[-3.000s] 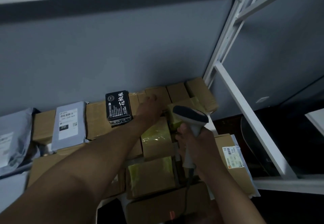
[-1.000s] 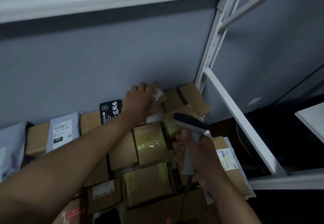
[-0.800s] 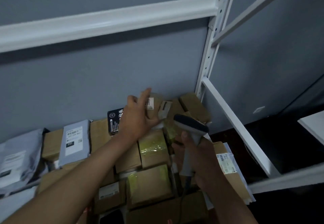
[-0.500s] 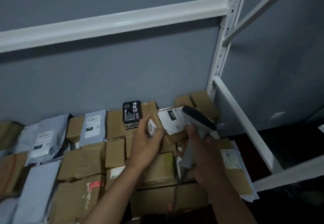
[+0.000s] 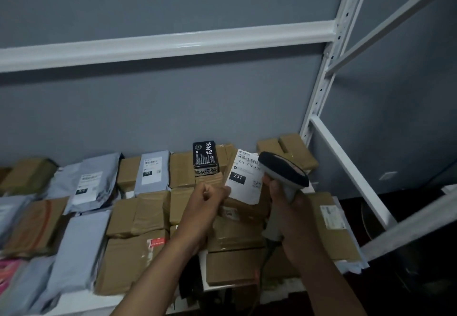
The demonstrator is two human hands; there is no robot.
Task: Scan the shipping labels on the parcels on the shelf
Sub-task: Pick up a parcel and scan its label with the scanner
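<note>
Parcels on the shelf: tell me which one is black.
The small black box with white characters, standing against the back wall just left of the labelled parcel the left hand holds; the others are brown or grey.

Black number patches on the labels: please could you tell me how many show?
3: on the held parcel's label, the upright grey mailer, the crumpled mailer left of it. Others may be hidden.
</note>
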